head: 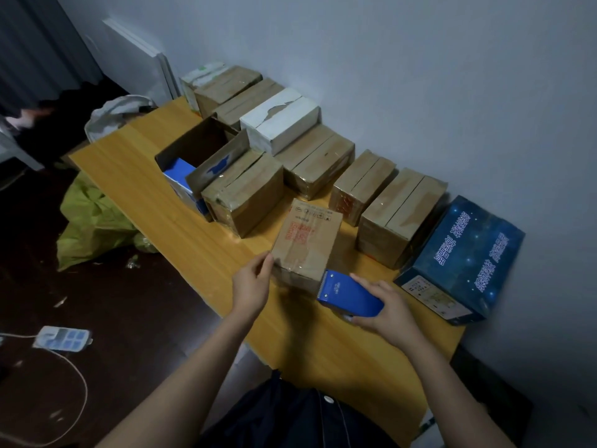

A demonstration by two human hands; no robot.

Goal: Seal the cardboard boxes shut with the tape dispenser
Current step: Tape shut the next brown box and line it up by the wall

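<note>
A small brown cardboard box (307,240) with a red stamp on top stands near the front of the yellow wooden table (145,176). My left hand (253,282) grips its near left corner. My right hand (384,310) holds a blue tape dispenser (349,294), whose toothed blade touches the box's near right edge. Clear tape shines across the box top.
Several taped brown boxes (397,218) line the wall, with a white box (281,119), an open box (200,153) holding a blue item, and a dark blue printed box (462,257) at right. A green bag (93,221) and a power strip (63,338) lie on the dark floor.
</note>
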